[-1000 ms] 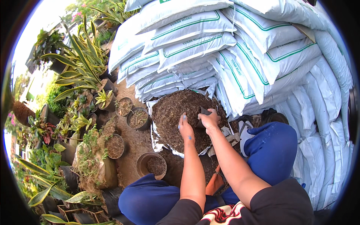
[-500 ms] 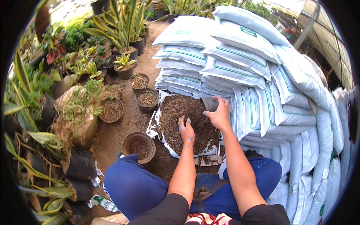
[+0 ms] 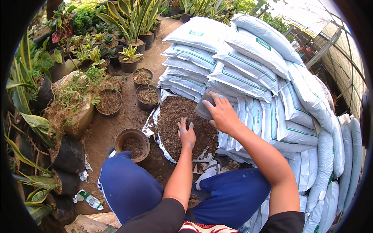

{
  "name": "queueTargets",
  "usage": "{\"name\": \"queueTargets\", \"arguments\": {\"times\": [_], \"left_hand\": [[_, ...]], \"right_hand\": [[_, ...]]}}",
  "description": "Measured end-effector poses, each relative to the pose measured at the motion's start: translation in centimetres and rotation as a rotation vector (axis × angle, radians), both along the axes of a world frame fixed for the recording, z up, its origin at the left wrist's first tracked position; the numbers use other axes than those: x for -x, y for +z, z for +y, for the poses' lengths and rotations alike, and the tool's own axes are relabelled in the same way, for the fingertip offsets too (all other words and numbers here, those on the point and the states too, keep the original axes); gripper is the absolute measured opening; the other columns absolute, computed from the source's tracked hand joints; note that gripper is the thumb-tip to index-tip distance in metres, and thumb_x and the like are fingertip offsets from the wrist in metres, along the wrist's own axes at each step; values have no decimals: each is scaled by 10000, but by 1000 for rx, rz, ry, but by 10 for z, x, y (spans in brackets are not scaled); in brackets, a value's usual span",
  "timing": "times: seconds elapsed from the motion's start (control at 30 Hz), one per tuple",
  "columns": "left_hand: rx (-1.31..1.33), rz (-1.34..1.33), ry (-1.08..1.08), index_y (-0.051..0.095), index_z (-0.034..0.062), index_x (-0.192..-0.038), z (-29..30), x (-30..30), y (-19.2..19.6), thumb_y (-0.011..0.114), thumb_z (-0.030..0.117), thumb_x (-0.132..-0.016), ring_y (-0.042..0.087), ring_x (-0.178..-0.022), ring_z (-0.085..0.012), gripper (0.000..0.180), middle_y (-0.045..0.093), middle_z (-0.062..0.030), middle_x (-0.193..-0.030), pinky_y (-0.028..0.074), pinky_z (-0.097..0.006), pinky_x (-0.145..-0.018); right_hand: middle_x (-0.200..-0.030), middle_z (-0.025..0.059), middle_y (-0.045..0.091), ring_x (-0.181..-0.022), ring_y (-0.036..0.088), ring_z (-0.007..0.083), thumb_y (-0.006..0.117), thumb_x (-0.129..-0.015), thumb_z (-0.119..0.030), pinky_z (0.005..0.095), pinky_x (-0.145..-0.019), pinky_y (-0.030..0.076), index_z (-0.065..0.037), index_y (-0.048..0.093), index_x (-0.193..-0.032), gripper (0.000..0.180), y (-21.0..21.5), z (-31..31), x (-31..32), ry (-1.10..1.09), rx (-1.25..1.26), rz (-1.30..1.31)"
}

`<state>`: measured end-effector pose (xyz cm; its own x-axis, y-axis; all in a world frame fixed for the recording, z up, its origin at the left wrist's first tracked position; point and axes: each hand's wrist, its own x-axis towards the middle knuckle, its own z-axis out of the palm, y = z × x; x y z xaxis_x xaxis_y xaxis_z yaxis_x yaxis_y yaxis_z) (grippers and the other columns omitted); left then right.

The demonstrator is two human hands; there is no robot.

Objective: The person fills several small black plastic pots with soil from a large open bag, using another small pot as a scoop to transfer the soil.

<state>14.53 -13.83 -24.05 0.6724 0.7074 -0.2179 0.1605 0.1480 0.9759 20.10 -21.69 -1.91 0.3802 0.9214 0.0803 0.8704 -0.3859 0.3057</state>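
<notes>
1. Since half a second ago, the right hand (image 3: 222,113) has been lifting a little higher over the soil, and the left hand (image 3: 187,134) is staying down on it.
2. Right-hand fingers are curling around a small dark pot (image 3: 204,105) and gripping it. The pot is tilting and sitting just above the far edge of the soil.
3. Left-hand fingers are spreading open and lying flat on the soil pile (image 3: 175,116), holding nothing.
4. One soil pile is lying on one torn white sack (image 3: 152,123), right under both sets of fingers.
5. One brown pot (image 3: 132,144) with some soil is sitting near the left fingers, on their left side and closer to the person.
6. Three more soil-filled pots are standing farther left of the fingers: one wide one (image 3: 109,101) and two smaller ones (image 3: 147,96) (image 3: 142,76).
7. Many white sacks (image 3: 248,58) are piling up just past the right fingers; too many are overlapping to count well.
8. The gripped pot is mostly hiding behind the fingers, so its inside is hard to see.
9. Two blue-trousered knees (image 3: 128,186) are bending below the hands, and one white sandal (image 3: 207,172) is peeking out between them.
</notes>
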Motion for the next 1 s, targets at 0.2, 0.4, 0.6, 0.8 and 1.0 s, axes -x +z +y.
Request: {"name": "queueTargets", "arguments": {"times": [0.2,0.4,0.6,0.8,1.0], "left_hand": [[-191,212,-8,449,122,-1524,22,11,-8,570,318,-1017,53,-1590,-319,557,221,-109,-1699,8,-534,-1271],[-62,107,106,417,63,-1530,39,6,-26,611,257,-990,191,-1561,-358,605,328,-187,-1640,193,-455,-1252],[-100,85,93,440,55,-1510,39,-6,-22,611,241,-989,226,-1548,-366,579,339,-193,-1631,201,-454,-1249],[118,101,-39,450,126,-1516,44,-7,-12,602,278,-1000,202,-1556,-372,559,302,-224,-1639,225,-481,-1244],[196,14,-66,426,119,-1532,53,-2,-12,586,288,-1007,285,-1519,-402,575,332,-251,-1617,279,-488,-1208]], "right_hand": [[-1488,269,440,-1392,442,427,845,-709,-145,531,-1146,389,-78,467,-1473,855,-52,-1,-75,-267,120,189],[-1564,278,339,-1410,420,453,825,-818,-288,509,-1159,393,-51,350,-1541,897,-105,7,-115,-639,-15,427],[-1575,327,275,-1430,357,504,814,-836,-274,507,-1188,357,-41,294,-1560,921,-144,10,-147,-693,-131,486],[-1569,372,214,-1437,298,554,821,-813,-203,516,-1202,336,6,285,-1546,932,-175,39,-145,-565,-28,424],[-1562,388,207,-1434,294,561,843,-768,-199,519,-1201,337,10,342,-1526,933,-155,63,-131,-476,-31,457]]}}
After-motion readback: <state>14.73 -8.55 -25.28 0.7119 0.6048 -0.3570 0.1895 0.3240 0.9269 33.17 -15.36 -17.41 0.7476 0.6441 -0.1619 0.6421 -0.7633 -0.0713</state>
